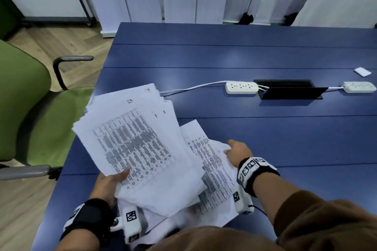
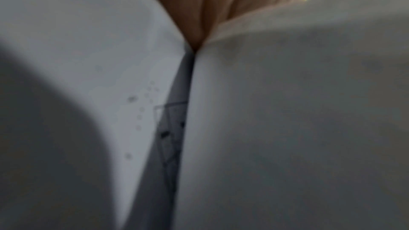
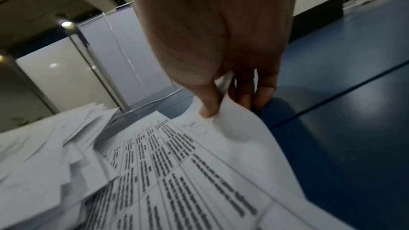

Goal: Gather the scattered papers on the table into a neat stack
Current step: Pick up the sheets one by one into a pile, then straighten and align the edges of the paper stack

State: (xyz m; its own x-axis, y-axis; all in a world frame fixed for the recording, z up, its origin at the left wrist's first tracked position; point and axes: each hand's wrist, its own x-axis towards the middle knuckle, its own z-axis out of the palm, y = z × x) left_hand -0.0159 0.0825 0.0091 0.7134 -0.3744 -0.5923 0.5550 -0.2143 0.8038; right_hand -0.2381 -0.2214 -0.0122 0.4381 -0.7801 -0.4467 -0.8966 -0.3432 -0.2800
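Observation:
A fanned bundle of printed papers [image 1: 130, 136] is lifted over the near left corner of the blue table [image 1: 265, 128]. My left hand [image 1: 110, 183] grips its near edge, thumb on top. Blurred white sheets [image 2: 287, 111] fill the left wrist view, with a bit of the hand [image 2: 212, 3] above. More printed sheets [image 1: 214, 171] lie flat to the right. My right hand [image 1: 238, 151] pinches the far corner of the top sheet [image 3: 212, 146] between thumb and fingers [image 3: 263, 92], curling it up off the table.
A white power strip [image 1: 241, 87] with its cable lies beyond the papers, beside an open black cable hatch [image 1: 289, 89]. A second strip [image 1: 359, 87] and a small white card [image 1: 362, 71] sit far right. A green chair [image 1: 30, 112] stands left of the table.

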